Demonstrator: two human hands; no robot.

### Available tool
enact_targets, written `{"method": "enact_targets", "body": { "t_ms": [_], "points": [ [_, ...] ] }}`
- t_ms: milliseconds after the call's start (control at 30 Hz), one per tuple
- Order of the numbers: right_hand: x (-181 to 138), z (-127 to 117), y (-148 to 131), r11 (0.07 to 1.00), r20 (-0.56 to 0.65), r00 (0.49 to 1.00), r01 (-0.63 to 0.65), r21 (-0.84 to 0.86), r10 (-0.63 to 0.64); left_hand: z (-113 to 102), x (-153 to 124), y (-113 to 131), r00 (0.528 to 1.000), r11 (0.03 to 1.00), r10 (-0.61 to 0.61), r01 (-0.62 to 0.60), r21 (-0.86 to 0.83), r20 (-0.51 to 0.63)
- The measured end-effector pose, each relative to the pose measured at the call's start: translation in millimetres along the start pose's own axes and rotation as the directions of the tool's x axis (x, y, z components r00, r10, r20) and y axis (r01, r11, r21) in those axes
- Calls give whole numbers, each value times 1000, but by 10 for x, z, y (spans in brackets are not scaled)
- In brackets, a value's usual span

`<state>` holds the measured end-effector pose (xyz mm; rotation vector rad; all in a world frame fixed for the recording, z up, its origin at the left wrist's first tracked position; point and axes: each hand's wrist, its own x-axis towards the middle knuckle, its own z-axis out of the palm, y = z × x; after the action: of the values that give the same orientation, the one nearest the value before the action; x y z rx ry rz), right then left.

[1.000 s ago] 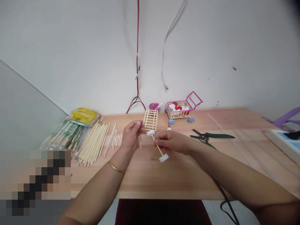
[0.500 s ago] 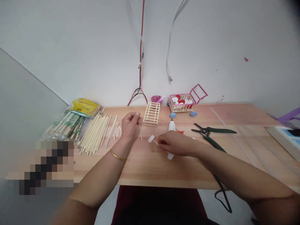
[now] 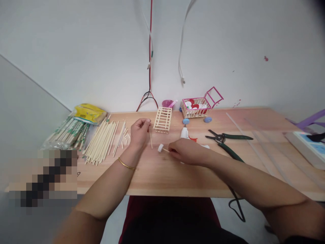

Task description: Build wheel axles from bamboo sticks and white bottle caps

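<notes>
My left hand [image 3: 139, 133] pinches a short thin wooden stick [image 3: 150, 139] that hangs down to the wooden table [image 3: 162, 176]. My right hand [image 3: 186, 151] lies low on the table, fingers closed round a stick axle with a white cap wheel [image 3: 160, 148] showing at its left end; the other end is hidden under the hand. A small ladder-like stick frame [image 3: 163, 119] stands just behind the two hands.
Loose wooden sticks [image 3: 103, 142] and a packet of wrapped chopsticks [image 3: 68, 134] lie at the left. A glue gun [image 3: 185, 133], green pliers [image 3: 228, 139], a pink stick cart holding caps [image 3: 196, 107] and clear rods [image 3: 254, 142] lie to the right. Cables hang on the wall.
My right hand has lowered the wheeled axle from the air onto the table. The left hand has drawn slightly left, still pinching its stick.
</notes>
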<state>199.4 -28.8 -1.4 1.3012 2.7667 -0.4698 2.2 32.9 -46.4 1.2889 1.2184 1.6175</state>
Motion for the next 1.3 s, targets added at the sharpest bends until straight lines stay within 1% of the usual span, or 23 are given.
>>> {"method": "enact_targets", "body": {
  "t_ms": [100, 167, 267, 300, 367, 433, 533, 633, 700, 767, 933, 1067, 1167, 1300],
  "points": [
    [3, -24, 17, 998, -1, 1000, 15, 53, -15, 5, -4, 9, 1000, 1000, -5, 5, -4, -1],
    [-17, -98, 33, 994, -7, 1000, 28, 101, -27, 8, -8, 28, 1000, 1000, -2, 2, -2, -2],
    [-86, -284, 92, 992, -97, 995, 19, 128, -7, 6, -14, 70, 999, 1000, 29, -29, 11, 19],
    [-119, -350, 125, 992, -145, 989, -1, 129, 20, 4, -15, 85, 999, 999, 44, -44, 19, 30],
    [-193, -458, 206, 990, -203, 976, -56, 131, 82, -1, -16, 110, 997, 997, 67, -68, 37, 39],
    [-273, -508, 298, 984, -210, 965, -133, 120, 156, -6, -16, 125, 996, 995, 80, -82, 53, 40],
    [-377, -453, 426, 966, -164, 952, -255, 45, 259, -5, -19, 128, 995, 993, 91, -94, 70, 39],
    [-438, -307, 491, 929, -103, 927, -367, -49, 360, 7, -34, 119, 994, 991, 98, -101, 89, 39],
    [-457, -211, 491, 905, -55, 907, -420, -60, 417, 21, -51, 112, 993, 989, 103, -108, 103, 50],
    [-475, -137, 476, 899, -34, 900, -436, -42, 435, 36, -72, 109, 992, 987, 107, -114, 111, 62],
    [-600, -62, 545, 917, -118, 912, -398, -26, 393, 56, -116, 129, 988, 979, 127, -139, 151, 82],
    [-715, -74, 712, 888, -170, 876, -460, -16, 450, 66, -131, 141, 987, 975, 133, -146, 169, 90],
    [-717, -87, 812, 863, -219, 842, -506, -2, 493, 74, -145, 138, 986, 973, 135, -150, 177, 98],
    [-658, -57, 861, 860, -238, 834, -510, 8, 498, 74, -164, 142, 985, 972, 143, -158, 177, 93]
  ]
}}
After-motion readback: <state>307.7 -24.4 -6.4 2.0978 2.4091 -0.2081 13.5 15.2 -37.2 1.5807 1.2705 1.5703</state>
